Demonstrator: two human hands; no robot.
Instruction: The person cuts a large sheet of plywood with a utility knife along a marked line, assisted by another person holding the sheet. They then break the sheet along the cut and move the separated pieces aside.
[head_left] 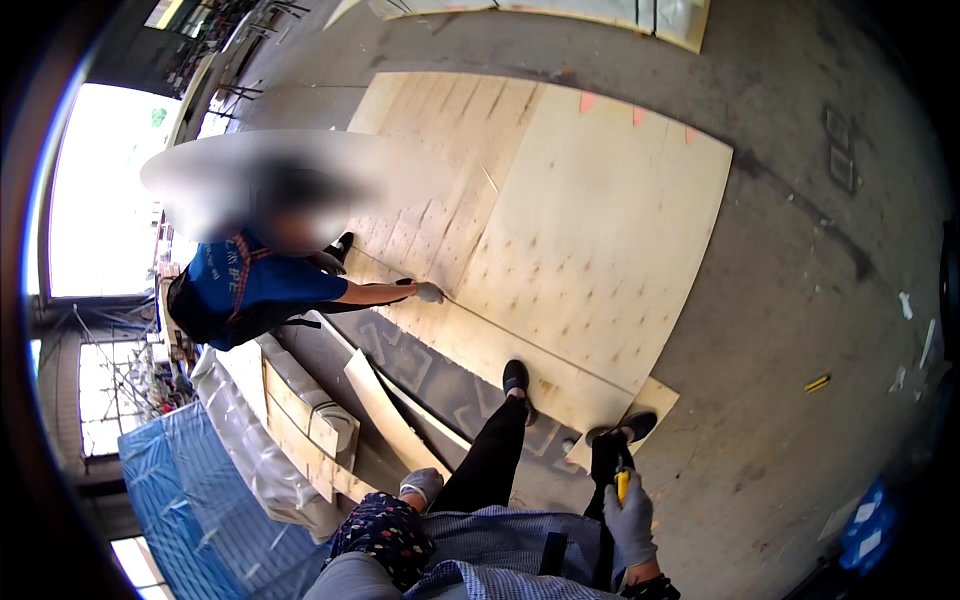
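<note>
At far left, blue sheeting and stacked timber offcuts lie beside a crouching co-worker in a blue shirt, whose gloved hand presses on a large plywood sheet spread across the concrete floor. Nearer, the person's left hand, in a grey glove, rests by the left knee, its fingers too hidden to tell whether they are apart or together. Their two black shoes stand on the sheet's near edge. At right, the gloved right hand has its fingers wrapped tight around a yellow tool, its tip poking up above the knuckles.
</note>
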